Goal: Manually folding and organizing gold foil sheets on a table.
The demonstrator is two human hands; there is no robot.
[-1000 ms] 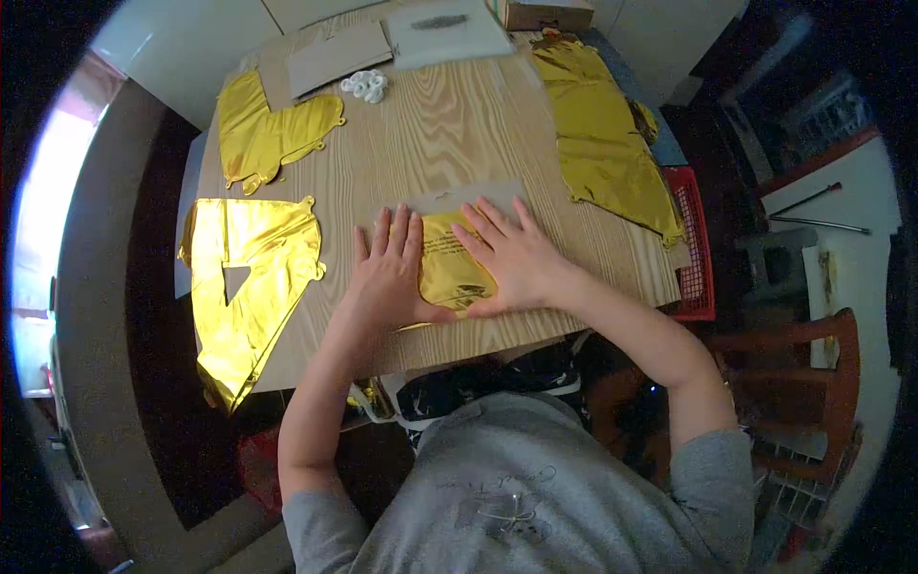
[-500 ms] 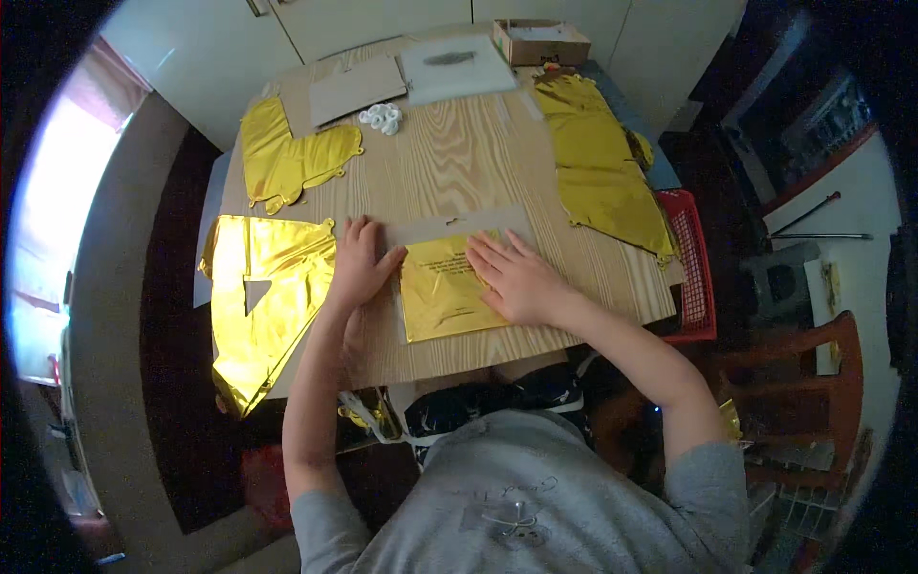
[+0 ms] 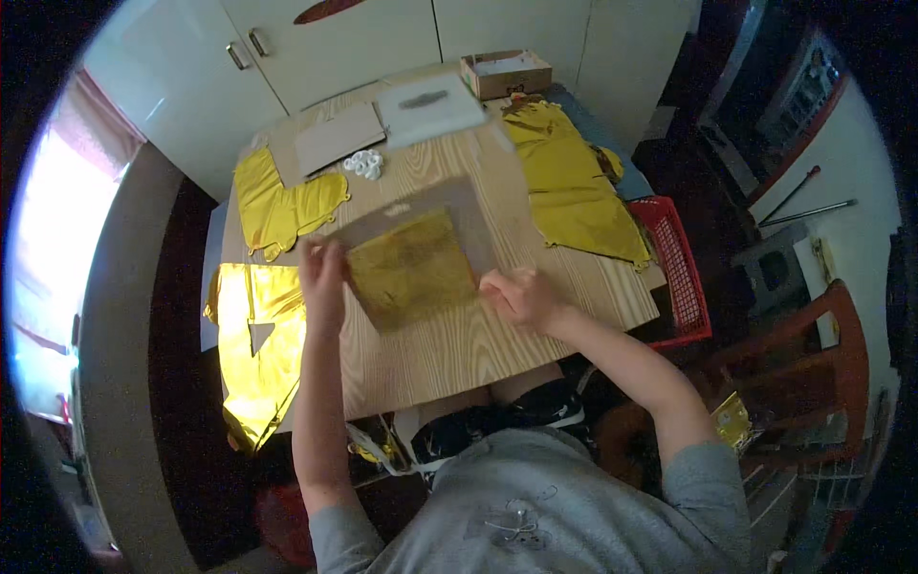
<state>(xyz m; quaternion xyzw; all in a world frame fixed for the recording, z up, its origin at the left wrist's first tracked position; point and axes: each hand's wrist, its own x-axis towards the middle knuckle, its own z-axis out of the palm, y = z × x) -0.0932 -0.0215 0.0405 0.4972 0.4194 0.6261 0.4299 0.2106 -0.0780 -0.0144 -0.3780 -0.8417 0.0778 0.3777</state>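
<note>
A clear plastic bag point(image 3: 459, 206) with a folded gold foil sheet point(image 3: 406, 263) inside is held up off the wooden table, tilted and smeared by motion. My left hand point(image 3: 323, 287) pinches its left edge. At the opposite edge, low down, my right hand point(image 3: 524, 298) is closed on the bag with its fingers curled in. Just left of my left hand lies a flat gold foil balloon point(image 3: 234, 335) with a triangular hole. Another gold foil balloon point(image 3: 268, 201) lies beyond it. A larger gold foil balloon point(image 3: 574, 182) is spread along the right side.
Along the table's back are a grey board point(image 3: 339, 137), a stack of clear bags point(image 3: 435, 113) and an open cardboard box point(image 3: 507, 77). Small white rings point(image 3: 363, 165) lie in front of the board. A red plastic basket point(image 3: 687, 277) and a wooden chair point(image 3: 841, 383) stand at the right.
Both hands lay flat beside and on the bag; now they grip its edges and have raised it from the table. My left hand has moved left. The view has shifted too.
</note>
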